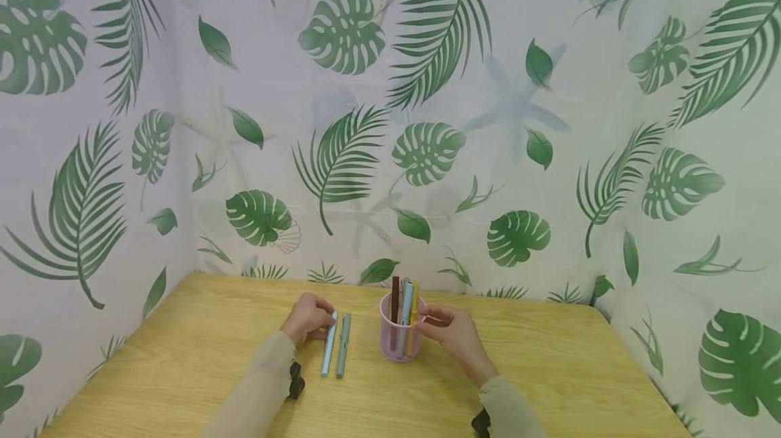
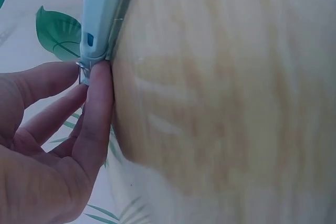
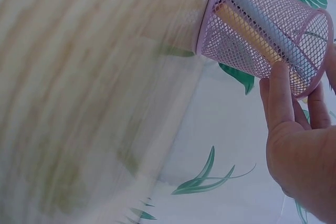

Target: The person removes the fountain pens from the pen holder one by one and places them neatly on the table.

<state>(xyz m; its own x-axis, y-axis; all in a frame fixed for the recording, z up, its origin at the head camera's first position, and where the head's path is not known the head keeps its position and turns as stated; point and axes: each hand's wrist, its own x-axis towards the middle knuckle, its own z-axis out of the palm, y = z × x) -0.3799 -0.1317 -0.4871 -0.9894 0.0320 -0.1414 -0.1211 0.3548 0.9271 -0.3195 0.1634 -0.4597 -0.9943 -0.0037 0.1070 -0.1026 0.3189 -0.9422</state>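
Observation:
My left hand [image 1: 308, 318] pinches the clip end of a light blue pen [image 1: 328, 351] between thumb and fingers, at the table's middle. In the left wrist view the fingertips meet at the end of that pen [image 2: 100, 19]. A grey-green pen [image 1: 344, 350] lies just right of it, roughly parallel. Farther right stands a pink mesh pen cup [image 1: 386, 340], holding a dark brown pen [image 1: 395, 299], a light blue one and a yellow pen [image 1: 415, 295]. My right hand [image 1: 454, 336] holds the cup's right side near the rim, thumb in front; some fingertips are hidden.
The wooden table [image 1: 201, 350] runs back to a leaf-patterned cloth wall [image 1: 360, 255], with similar cloth on the left and right sides. A dark wrist device [image 1: 296, 381] sits on each sleeve.

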